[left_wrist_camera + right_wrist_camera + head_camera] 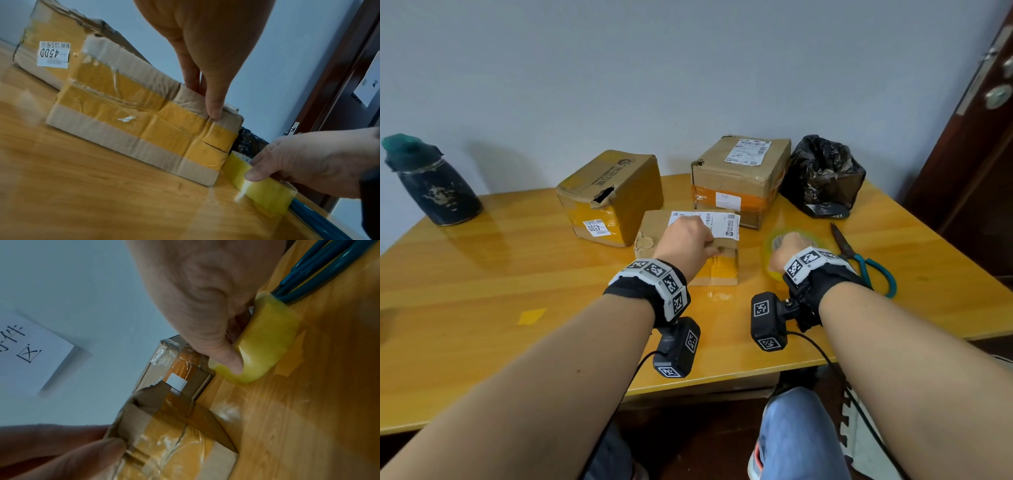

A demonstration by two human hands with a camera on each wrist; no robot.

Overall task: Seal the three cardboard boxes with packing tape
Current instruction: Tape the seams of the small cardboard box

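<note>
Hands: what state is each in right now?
Left hand: pinching the box at its near top edge.
Right hand: gripping the tape roll.

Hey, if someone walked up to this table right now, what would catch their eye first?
The left hand holds the flat box by its near edge in the middle, while the right hand grips a yellow tape roll just right of it. Behind stand two bigger boxes, and teal-handled scissors lie further right.
</note>
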